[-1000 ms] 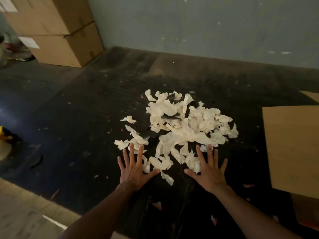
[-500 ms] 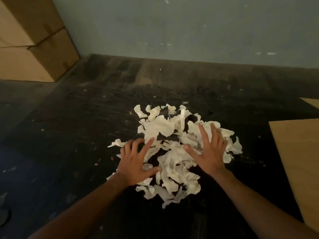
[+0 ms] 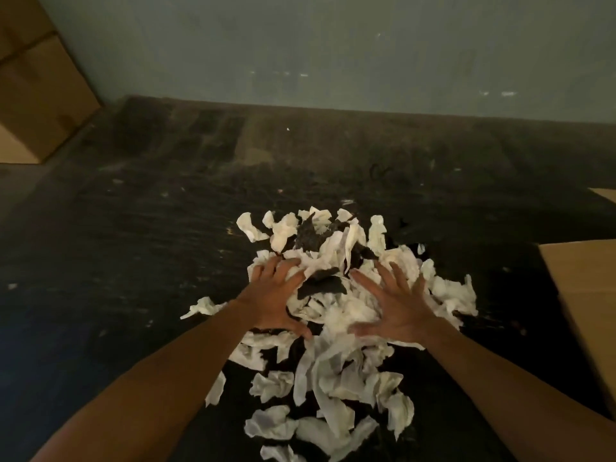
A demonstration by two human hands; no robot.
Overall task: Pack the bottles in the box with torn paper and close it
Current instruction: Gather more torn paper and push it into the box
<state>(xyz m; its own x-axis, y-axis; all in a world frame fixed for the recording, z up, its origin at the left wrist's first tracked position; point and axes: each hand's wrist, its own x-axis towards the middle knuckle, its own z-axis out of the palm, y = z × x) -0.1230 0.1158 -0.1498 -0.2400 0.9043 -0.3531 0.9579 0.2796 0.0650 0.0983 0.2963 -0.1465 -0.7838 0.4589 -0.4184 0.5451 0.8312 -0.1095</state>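
Both hands have pushed further forward into the torn paper (image 3: 336,315) compared to half a second ago, when they sat at the near-middle of the heap; now a good chunk of scraps trails behind them, closer to the camera, and the pile looks more bunched up between the palms. The view has also swung a bit, so the stacked cardboard boxes (image 3: 36,105) at the far left are mostly cut off.

The left hand (image 3: 278,300) lies palm down on the left side of the heap, fingers spread wide and a little bent over the paper, thumb pointing inward. The right hand (image 3: 396,303) mirrors it on the right side, fingers splayed and fairly straight, thumb inward too. Neither one is gripping anything, they're just pressing on the scraps.

The paper sits on a dark, scuffed worktop (image 3: 133,245), roughly in the middle, with a few dark pieces mixed in near the top of the pile. A brown cardboard box (image 3: 586,295) pokes in from the right edge, near the heap but not touching it. A pale greyish wall (image 3: 333,45) runs along the back.
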